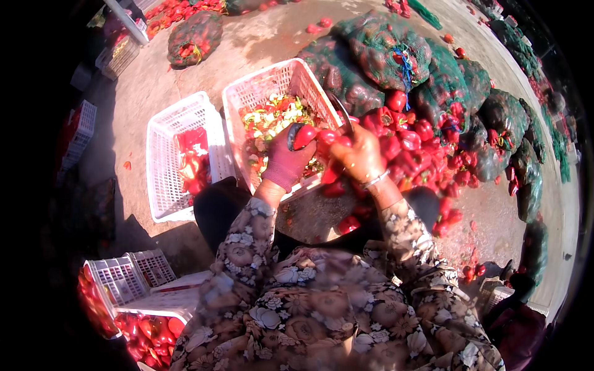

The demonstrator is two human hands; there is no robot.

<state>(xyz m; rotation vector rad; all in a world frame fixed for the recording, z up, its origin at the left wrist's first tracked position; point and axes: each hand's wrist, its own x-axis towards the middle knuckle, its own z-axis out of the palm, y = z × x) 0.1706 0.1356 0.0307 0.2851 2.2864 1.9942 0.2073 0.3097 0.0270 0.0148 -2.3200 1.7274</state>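
My left hand point(288, 159), in a dark pink glove, is closed around a red bell pepper point(305, 135) over a crate. Just to its right, my bare right hand point(360, 156) grips a knife point(342, 113), whose blade points up and away. More red pepper point(327, 137) shows between the two hands; whether it is part of the same pepper I cannot tell. Below them, a pinkish-white crate point(230, 93) holds pepper cores and trimmings. To its left stands a white crate point(162, 162) with red pepper pieces point(193, 162) at its bottom.
Loose red peppers point(416, 148) are heaped right of my hands, beside green net sacks point(387, 49) full of peppers. Another net sack point(195, 38) lies at the far left. Tilted white crates point(117, 278) with red peppers point(148, 337) stand at the near left.
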